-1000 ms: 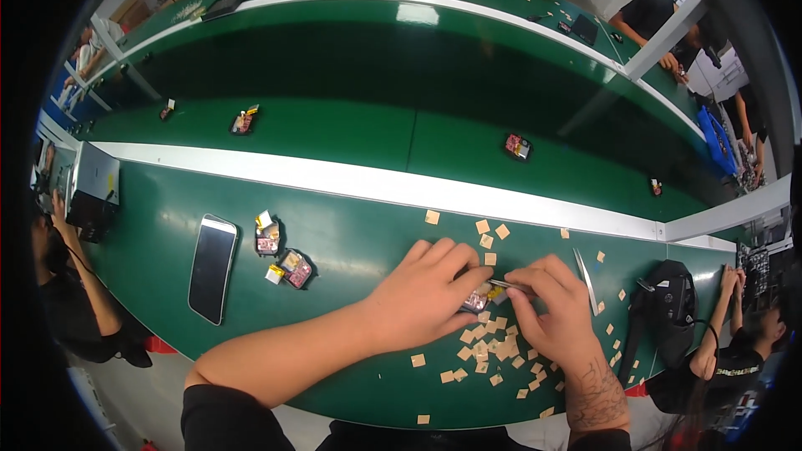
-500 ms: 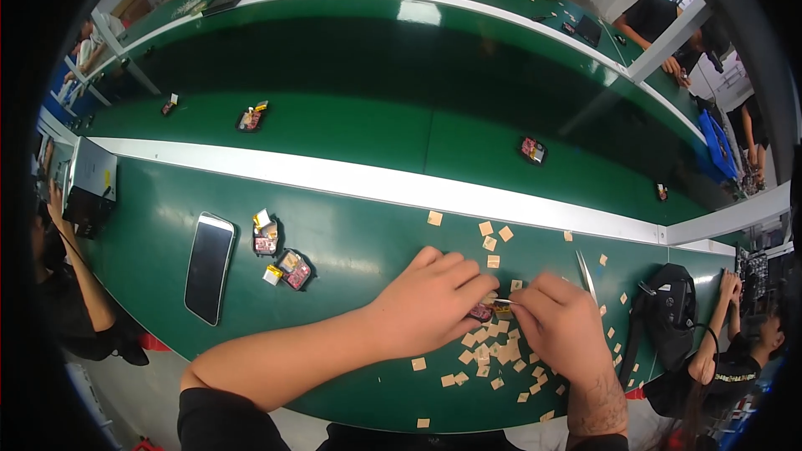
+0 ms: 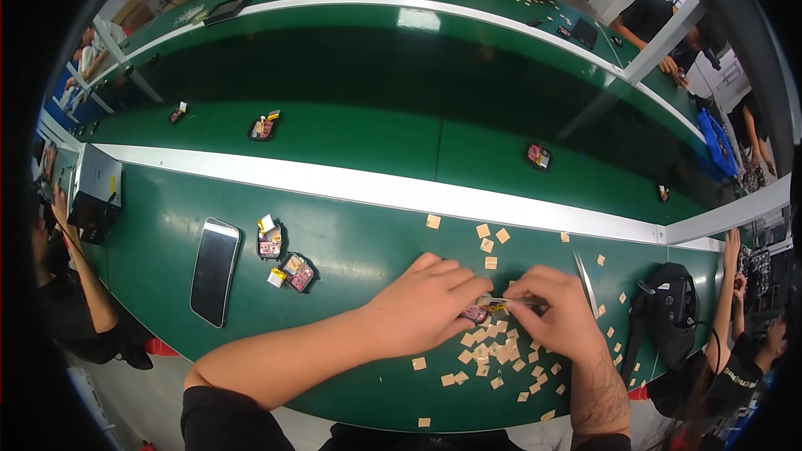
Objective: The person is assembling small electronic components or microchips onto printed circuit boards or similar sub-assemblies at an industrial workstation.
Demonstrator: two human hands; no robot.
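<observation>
My left hand [image 3: 426,301] rests on the green bench and pinches a small dark module with pink parts [image 3: 474,313] against the surface. My right hand [image 3: 555,311] holds thin metal tweezers [image 3: 505,301] whose tip meets that module. Both hands sit over a scatter of several small tan square pieces [image 3: 489,351]. More tan squares [image 3: 486,238] lie just beyond my fingers. Two similar small modules [image 3: 270,244] [image 3: 296,271] lie to the left, apart from my hands.
A smartphone [image 3: 214,269] lies face up at the left. A spare pair of tweezers [image 3: 585,282] and a black bag [image 3: 673,317] are at the right. A white strip [image 3: 376,188] borders a conveyor belt carrying small modules [image 3: 264,128] [image 3: 539,155]. Other people work around the line.
Both hands have stayed over the tan squares, shifting only slightly. The tweezers remain at the small module. The modules on the conveyor belt have drifted to the right.
</observation>
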